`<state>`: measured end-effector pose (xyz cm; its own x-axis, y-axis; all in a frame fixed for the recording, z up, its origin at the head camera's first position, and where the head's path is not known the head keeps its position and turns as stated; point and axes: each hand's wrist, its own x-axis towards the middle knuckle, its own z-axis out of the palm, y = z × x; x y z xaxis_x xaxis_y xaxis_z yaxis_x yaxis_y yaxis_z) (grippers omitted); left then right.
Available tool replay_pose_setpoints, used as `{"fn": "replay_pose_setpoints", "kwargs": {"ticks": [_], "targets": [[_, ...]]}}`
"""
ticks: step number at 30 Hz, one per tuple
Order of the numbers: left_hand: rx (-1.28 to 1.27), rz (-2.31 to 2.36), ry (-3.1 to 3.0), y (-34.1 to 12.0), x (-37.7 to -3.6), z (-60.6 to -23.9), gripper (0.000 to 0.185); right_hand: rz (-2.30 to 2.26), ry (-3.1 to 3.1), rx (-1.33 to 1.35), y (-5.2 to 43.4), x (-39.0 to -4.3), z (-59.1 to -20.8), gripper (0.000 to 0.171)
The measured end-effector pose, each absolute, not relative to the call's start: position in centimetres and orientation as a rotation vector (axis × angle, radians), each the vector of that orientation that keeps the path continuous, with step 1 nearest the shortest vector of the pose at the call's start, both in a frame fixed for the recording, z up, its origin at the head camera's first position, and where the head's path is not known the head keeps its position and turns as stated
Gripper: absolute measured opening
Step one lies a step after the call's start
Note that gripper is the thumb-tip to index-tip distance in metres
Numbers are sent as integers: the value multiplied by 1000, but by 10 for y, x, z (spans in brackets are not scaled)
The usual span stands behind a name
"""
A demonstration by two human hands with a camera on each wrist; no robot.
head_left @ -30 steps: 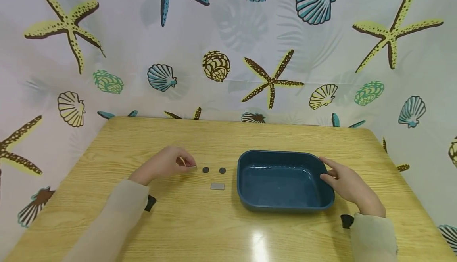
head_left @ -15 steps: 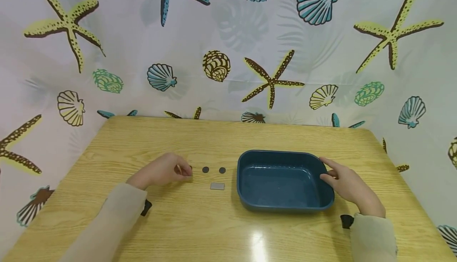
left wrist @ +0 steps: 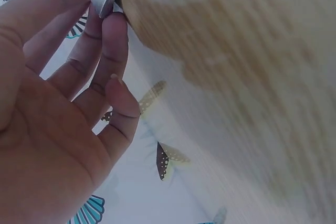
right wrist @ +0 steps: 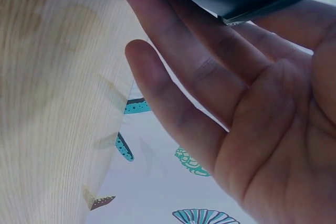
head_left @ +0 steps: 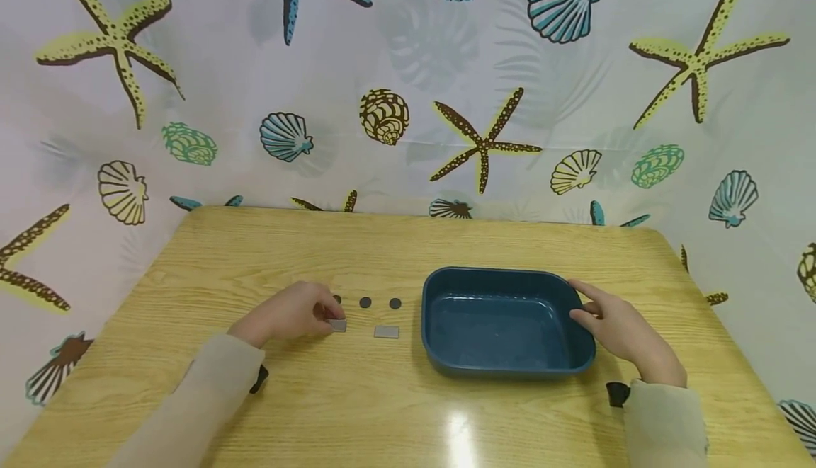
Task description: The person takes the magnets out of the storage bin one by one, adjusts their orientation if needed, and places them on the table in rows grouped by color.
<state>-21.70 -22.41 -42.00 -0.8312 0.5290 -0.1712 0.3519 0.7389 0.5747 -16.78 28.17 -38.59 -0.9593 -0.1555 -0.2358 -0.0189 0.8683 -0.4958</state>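
Between the thumb and fingertips of my left hand [head_left: 296, 310] is a small flat grey rectangular piece [head_left: 338, 325], low over the table or touching it. In the left wrist view this piece [left wrist: 106, 2] looks shiny and metallic, and the hand [left wrist: 68, 93] partly hides it. A second grey rectangular piece [head_left: 386, 331] lies to its right. Behind them is a row of dark round discs, a left one [head_left: 338, 299] partly covered by the fingers, a middle one [head_left: 365, 302] and a right one [head_left: 395, 304]. My right hand [head_left: 621, 326] grips the right rim of a dark blue rectangular tub [head_left: 497, 333].
Everything stands on a light wood-grain table [head_left: 357, 404]. Behind it and along both sides hangs a white cloth [head_left: 357, 50] printed with shells and starfish. A black strap piece [head_left: 617, 394] shows below the right wrist.
My left hand has drawn slightly toward me, away from the row of discs, uncovering the left disc. The grey rectangular piece now shows at its fingertips. The right hand and tub stay put.
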Motion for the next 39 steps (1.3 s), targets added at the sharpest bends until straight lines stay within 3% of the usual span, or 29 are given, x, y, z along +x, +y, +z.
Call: {"fn": "replay_pose_setpoints", "kwargs": {"ticks": [26,39], "targets": [[797,860,2588,-227,-206,-422,15,-732,2753,-107,281,-165,-382,66],[578,930,2671,-239,-201,-405,33,-744,2749,-114,280,-164,-381,65]]}}
